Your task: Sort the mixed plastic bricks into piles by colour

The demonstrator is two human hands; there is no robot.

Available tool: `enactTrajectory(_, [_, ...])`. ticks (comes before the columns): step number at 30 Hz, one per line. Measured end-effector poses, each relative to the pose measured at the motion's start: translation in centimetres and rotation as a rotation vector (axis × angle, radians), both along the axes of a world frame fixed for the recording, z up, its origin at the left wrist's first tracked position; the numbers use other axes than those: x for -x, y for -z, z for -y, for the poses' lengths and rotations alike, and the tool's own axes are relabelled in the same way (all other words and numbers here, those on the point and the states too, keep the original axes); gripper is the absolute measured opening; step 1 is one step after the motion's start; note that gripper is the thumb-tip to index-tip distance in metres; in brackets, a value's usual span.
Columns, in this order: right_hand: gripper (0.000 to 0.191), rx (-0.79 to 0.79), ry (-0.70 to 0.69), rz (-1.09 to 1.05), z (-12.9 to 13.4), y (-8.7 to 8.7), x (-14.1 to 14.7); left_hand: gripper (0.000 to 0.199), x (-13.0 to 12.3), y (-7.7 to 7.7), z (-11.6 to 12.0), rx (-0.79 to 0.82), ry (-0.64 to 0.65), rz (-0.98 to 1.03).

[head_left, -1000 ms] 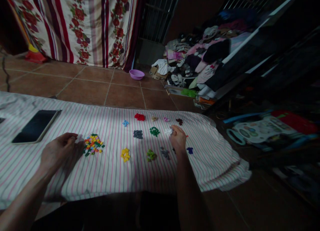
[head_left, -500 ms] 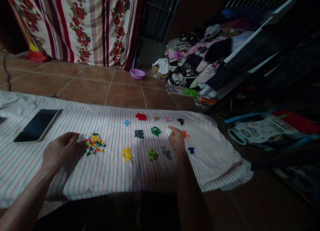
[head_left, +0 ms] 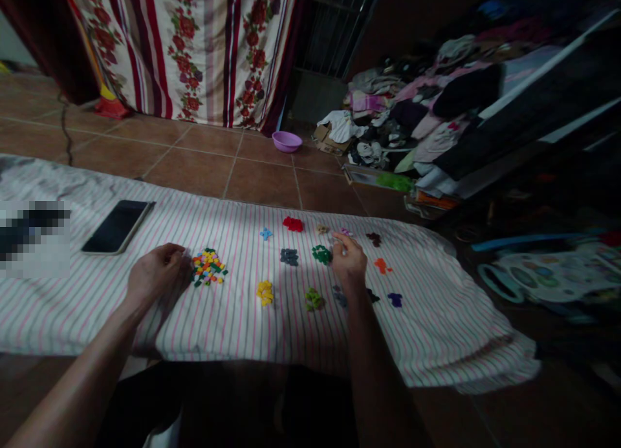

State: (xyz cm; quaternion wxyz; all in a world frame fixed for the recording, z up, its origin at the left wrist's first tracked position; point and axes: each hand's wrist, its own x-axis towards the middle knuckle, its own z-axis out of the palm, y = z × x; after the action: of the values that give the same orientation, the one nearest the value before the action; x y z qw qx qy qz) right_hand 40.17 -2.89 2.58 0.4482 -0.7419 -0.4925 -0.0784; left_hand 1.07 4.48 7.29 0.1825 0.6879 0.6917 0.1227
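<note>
Small coloured pieces lie in separate piles on a striped cloth (head_left: 218, 331). My left hand (head_left: 158, 271) is beside the mixed pile (head_left: 208, 267), its fingers pinched on something I cannot make out. My right hand (head_left: 349, 259) is over the area between the green pile (head_left: 321, 254) and the orange pile (head_left: 383, 266), fingers bent together; whatever it holds is hidden. Around it lie red (head_left: 293, 224), dark grey (head_left: 289, 256), yellow (head_left: 264, 293), lime (head_left: 314, 298), brown (head_left: 373, 239) and dark blue pieces (head_left: 394, 299).
A phone (head_left: 116, 227) lies on the cloth at the left. Beyond the cloth are a purple basin (head_left: 286, 141) on the tiled floor, a floral curtain (head_left: 208, 53), and heaped clothes (head_left: 417, 112) at the right.
The view has shifted, so the cloth and piles appear farther right. My right hand has moved slightly left relative to the piles, nearer the green one. My left hand remains by the mixed pile.
</note>
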Motion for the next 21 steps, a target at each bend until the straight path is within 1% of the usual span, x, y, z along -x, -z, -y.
enactTrajectory(1, [0.031,-0.011,-0.059,0.0,-0.6,-0.3,1.2,0.037,0.0,0.1,0.0,0.037,-0.002,-0.003])
enactTrajectory(2, [0.03,-0.02,-0.122,0.003,-1.1,-0.6,2.5,0.037,0.0,0.2,-0.1,0.041,0.007,-0.018])
enactTrajectory(6, [0.025,-0.022,-0.349,0.042,-2.7,-1.2,7.8,0.038,0.3,0.9,-0.4,0.013,0.063,-0.032])
enactTrajectory(9, [0.023,-0.001,-0.516,0.081,-3.1,-0.8,11.9,0.033,0.8,1.5,-0.6,-0.026,0.111,-0.003])
enactTrajectory(11, [0.022,0.021,-0.603,0.116,-2.9,-0.4,14.4,0.031,1.0,1.8,-0.8,-0.044,0.136,0.019])
enactTrajectory(14, [0.02,0.056,-0.704,0.171,-2.4,0.0,17.8,0.03,1.3,2.1,-0.9,-0.054,0.169,0.045])
enactTrajectory(16, [0.019,0.087,-0.761,0.194,-2.2,-0.1,19.5,0.029,1.5,2.3,-0.9,-0.059,0.198,0.074])
enactTrajectory(18, [0.019,0.125,-0.802,0.208,-2.2,-0.3,20.8,0.028,1.6,2.6,-1.0,-0.071,0.225,0.108])
enactTrajectory(21, [0.019,0.178,-0.825,0.226,-2.4,-0.5,22.3,0.026,1.8,3.1,-1.1,-0.099,0.251,0.129])
